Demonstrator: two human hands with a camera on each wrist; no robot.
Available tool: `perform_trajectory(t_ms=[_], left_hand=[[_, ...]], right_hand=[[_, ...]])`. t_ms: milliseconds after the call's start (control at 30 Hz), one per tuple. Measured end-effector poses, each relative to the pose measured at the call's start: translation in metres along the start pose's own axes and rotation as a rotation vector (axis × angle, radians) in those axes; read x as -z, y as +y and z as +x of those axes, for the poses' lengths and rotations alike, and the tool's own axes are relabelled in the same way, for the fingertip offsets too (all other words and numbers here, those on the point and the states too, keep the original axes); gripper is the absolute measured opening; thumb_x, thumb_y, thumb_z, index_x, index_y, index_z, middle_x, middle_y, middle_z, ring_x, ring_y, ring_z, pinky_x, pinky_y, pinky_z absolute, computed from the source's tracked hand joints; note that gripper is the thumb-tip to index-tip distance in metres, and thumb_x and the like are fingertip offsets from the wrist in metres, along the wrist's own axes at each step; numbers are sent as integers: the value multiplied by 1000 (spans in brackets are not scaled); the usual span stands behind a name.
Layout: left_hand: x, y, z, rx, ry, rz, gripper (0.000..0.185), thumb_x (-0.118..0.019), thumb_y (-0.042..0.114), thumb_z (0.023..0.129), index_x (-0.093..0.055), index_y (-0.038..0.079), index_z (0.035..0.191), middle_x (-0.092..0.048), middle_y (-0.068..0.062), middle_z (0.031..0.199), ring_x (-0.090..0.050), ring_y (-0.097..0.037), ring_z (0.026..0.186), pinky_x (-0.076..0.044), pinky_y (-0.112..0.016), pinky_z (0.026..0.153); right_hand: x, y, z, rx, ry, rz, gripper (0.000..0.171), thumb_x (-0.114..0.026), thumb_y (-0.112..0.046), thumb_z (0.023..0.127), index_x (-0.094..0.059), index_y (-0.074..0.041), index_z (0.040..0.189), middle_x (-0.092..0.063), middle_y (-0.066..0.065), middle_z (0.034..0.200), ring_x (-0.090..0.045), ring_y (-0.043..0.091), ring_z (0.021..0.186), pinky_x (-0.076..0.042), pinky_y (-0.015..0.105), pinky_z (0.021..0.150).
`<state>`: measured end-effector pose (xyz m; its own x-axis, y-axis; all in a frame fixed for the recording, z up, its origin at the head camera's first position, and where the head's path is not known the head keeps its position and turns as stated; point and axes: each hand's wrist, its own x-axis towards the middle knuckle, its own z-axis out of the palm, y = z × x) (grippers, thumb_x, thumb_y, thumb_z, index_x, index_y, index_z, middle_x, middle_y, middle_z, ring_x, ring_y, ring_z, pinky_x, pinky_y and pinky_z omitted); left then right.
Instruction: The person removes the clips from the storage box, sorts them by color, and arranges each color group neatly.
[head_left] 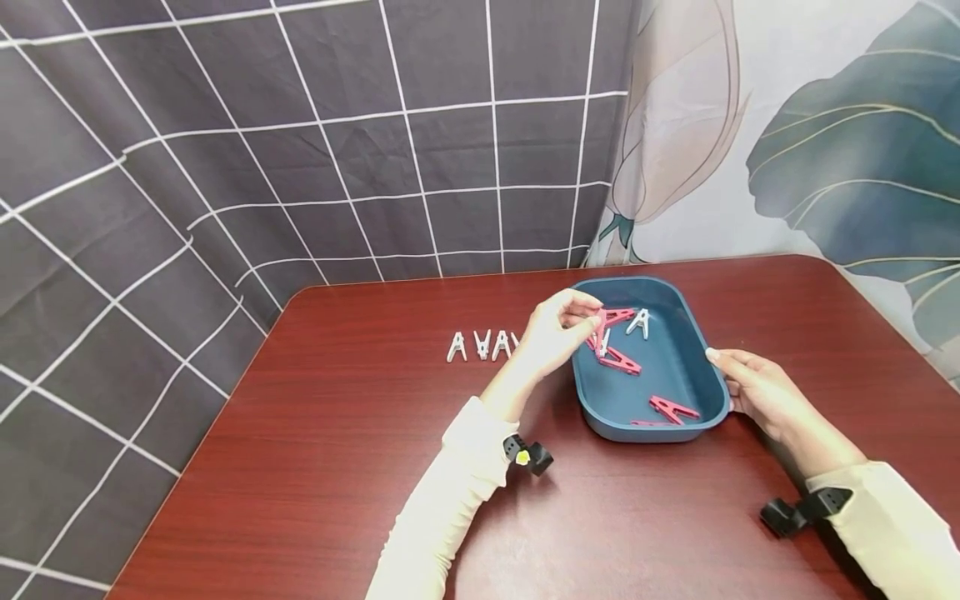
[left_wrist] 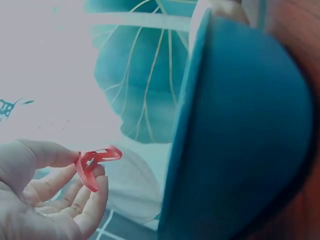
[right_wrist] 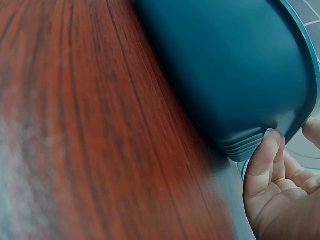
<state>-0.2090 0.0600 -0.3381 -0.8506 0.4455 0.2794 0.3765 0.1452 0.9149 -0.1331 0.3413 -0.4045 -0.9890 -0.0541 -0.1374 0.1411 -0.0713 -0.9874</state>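
White clips (head_left: pixel 483 345) stand in a row on the desk (head_left: pixel 360 467), at nine o'clock from the left hand (head_left: pixel 553 333). Its fingers (left_wrist: pixel 75 192) pinch a red clip (head_left: pixel 597 327) above the blue tray's (head_left: pixel 716 379) left rim, long axis toward three o'clock. The right hand (head_left: pixel 761 390) touches the tray's right wall, fingers relaxed.
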Motion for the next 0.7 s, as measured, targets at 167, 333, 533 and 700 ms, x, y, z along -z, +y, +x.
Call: perform_trajectory(t_ms=[167,333,533,700], left_hand=[[12,-6,3,-8,68,-52,21,-63,4,89,-63,-2,109,-67,-20,104,-64,-22,83,-49,-15,69],[20,-17,7,31,124,-57,21,-63,3,88,-62,-3,109,-67,-22,103,-64,-23,81,-48,-16,65],[26,-34,9,118,161,-82,25,-62,2,88,-60,-5,112,-66,-25,104,-64,-37,82,-50,-21,62],[29,-46,12,151,175,-117,23,-62,0,88,-59,-7,109,-66,-26,99,-61,-36,72,-46,-21,56]], right_hand=[[0,2,0,9,-13,7,19,-49,-22,99,-66,-29,93,-70,-9,81,-66,7,68,-55,23,59],[0,4,1,8,-21,19,20,-49,-22,99,-66,-28,93,-70,-9,82,-67,7,68,-55,24,60],[-1,6,3,2,-29,31,20,-49,-22,99,-67,-28,93,-71,-8,82,-67,7,69,-55,24,59],[-1,6,4,3,-42,40,21,-48,-22,100,-67,-27,93,-71,-8,82,-67,7,69,-55,25,59]])
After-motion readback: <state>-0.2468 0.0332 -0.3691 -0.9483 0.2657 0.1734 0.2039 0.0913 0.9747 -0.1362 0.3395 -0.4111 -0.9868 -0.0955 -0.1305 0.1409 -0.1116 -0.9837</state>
